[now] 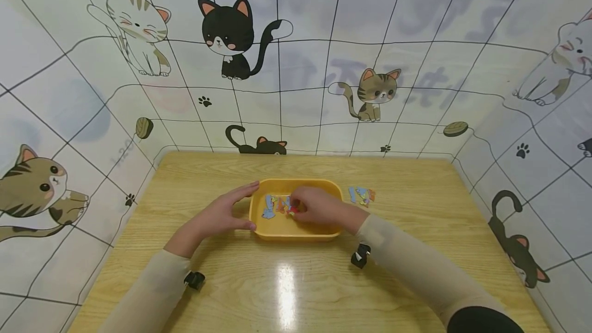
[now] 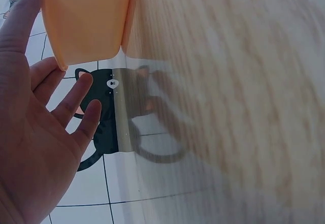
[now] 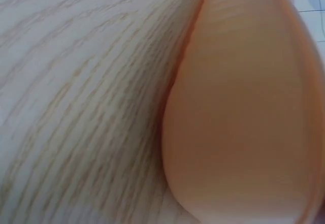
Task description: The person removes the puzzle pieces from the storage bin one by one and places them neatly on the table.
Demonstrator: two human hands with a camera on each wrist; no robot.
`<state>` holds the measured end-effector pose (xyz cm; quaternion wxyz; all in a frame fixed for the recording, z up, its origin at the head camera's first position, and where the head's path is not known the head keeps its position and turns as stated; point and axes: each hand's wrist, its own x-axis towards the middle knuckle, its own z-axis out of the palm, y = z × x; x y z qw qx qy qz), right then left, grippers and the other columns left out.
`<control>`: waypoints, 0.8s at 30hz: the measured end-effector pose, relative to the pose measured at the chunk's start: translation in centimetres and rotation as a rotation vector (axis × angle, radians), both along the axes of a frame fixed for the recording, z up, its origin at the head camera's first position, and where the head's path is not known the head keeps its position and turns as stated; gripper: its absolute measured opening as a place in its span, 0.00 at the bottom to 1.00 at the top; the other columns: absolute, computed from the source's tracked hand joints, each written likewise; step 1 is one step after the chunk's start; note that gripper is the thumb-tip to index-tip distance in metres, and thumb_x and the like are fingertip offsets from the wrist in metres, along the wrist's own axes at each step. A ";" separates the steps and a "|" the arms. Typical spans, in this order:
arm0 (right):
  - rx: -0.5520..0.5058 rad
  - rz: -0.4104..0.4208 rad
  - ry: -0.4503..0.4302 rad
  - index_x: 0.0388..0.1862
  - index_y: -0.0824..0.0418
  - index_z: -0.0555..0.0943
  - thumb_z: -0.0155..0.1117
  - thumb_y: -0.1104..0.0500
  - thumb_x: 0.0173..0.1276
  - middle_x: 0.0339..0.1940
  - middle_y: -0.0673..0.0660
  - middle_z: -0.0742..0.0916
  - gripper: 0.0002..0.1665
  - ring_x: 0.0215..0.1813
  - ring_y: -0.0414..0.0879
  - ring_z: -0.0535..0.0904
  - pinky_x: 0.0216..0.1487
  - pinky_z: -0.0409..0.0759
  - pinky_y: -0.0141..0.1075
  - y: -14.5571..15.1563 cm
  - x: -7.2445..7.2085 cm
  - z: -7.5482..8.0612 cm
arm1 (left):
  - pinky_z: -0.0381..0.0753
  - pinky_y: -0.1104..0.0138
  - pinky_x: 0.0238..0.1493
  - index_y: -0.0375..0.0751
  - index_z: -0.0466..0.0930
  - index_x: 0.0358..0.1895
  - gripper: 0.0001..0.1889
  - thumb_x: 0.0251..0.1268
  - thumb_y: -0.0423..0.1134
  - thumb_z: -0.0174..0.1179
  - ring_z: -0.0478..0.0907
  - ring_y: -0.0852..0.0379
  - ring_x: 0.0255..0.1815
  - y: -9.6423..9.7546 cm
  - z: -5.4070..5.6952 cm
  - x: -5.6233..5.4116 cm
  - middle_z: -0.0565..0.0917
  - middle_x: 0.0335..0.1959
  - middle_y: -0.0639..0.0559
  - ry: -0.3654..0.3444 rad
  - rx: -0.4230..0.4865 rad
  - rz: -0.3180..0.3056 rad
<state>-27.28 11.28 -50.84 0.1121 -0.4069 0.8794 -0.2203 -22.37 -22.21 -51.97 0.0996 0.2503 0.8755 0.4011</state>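
A yellow-orange plastic tray (image 1: 296, 236) stands on the wooden table. Small flat coloured pieces (image 1: 269, 208), blue, orange and yellow, lie in its left half. My left hand (image 1: 222, 215) is at the tray's left end, fingers spread and fairly straight, with thumb and a fingertip touching its corners. In the left wrist view that hand (image 2: 38, 117) touches the tray's rim (image 2: 86, 21). My right hand (image 1: 319, 207) reaches into the tray, its thumb and forefinger pinching a small red piece (image 1: 293, 211). The right wrist view shows only the tray's outer wall (image 3: 244, 107), not the hand.
More flat pieces (image 1: 362, 196), blue, yellow and orange, lie on the table (image 1: 231, 276) just right of the tray. A cat-patterned cloth (image 1: 305, 66) hangs behind and at both sides of the table. Each wrist wears a small black device (image 1: 194, 280).
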 end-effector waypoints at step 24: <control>-0.070 -0.105 0.096 0.63 0.59 0.88 0.74 0.61 0.74 0.50 0.50 0.87 0.20 0.37 0.40 0.79 0.40 0.81 0.35 3.3 0.9 1.9 | 0.57 0.37 0.85 0.48 0.63 0.89 0.57 0.58 0.46 0.87 0.63 0.44 0.86 0.2 0.2 0.2 0.58 0.91 0.61 0.007 0.000 -0.004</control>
